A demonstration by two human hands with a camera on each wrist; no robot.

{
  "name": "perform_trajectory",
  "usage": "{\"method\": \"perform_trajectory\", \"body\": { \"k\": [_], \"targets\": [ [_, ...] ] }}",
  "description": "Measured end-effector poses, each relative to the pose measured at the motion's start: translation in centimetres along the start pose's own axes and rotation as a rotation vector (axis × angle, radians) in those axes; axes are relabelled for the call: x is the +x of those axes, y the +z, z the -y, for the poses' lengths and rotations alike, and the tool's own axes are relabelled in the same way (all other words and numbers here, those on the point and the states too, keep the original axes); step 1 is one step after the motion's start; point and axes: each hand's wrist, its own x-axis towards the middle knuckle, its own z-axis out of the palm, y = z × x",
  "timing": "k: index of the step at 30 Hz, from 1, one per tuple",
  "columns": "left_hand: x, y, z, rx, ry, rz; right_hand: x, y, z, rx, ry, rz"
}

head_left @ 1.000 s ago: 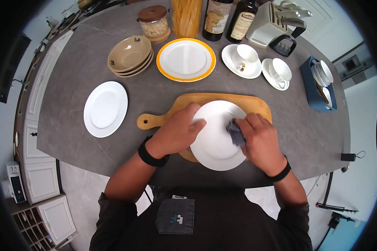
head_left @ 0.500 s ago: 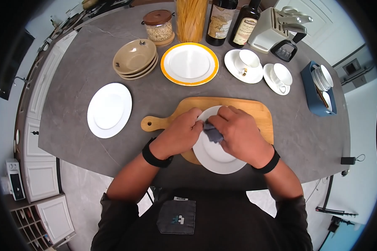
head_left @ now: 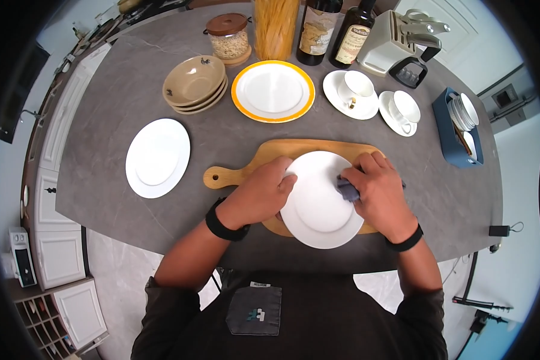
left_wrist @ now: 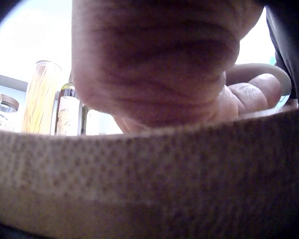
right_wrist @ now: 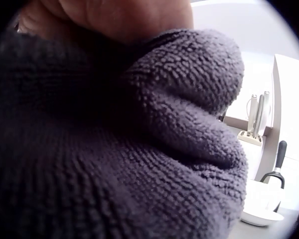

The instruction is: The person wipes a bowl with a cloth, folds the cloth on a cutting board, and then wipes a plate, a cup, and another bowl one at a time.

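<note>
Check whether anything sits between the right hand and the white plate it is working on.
Only the grey cloth: the right hand holds it bunched against the right side of the white plate. The left hand grips the plate's left rim directly.

Glossy, smooth glazed ceramic for the white plate (head_left: pixel 321 201). Soft, nubbly microfibre for the grey cloth (right_wrist: pixel 114 149), matt throughout. Pale sanded wood for the cutting board (head_left: pixel 318 153), satin at most. Matt stone-look grey, faintly veined, for the countertop (head_left: pixel 120 78).
</note>
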Motion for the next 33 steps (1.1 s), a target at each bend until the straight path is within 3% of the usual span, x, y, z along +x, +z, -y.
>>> {"method": "perform_trajectory", "body": {
  "k": [8,12,17,22,26,28,31,33],
  "targets": [
    [0.0,0.4,0.3,-0.006,0.01,-0.023,-4.6,-1.9,2.4,0.021,0.04,0.078],
    [-0.1,0.5,0.5,-0.009,0.03,-0.042,-5.6,-1.6,3.5,0.184,-0.077,0.11],
    [-0.1,0.5,0.3,-0.006,0.041,-0.045,-4.0,-0.9,5.9,0.308,-0.192,0.165],
    [-0.1,0.6,0.7,-0.007,0.071,-0.073,-1.3,0.4,6.9,0.316,-0.234,0.098],
    [0.0,0.7,0.9,-0.026,0.089,-0.115,0.2,0.0,5.2,0.236,-0.19,0.04],
    [-0.1,0.5,0.6,-0.043,0.088,-0.104,0.9,0.6,3.5,0.162,-0.044,-0.006],
    [-0.1,0.0,-0.4,-0.084,-0.006,-0.031,2.4,1.7,2.6,0.097,0.052,-0.05],
    [-0.2,-0.2,-1.0,-0.213,-0.168,0.03,3.1,2.4,2.9,0.056,0.083,-0.082]
  ]
}}
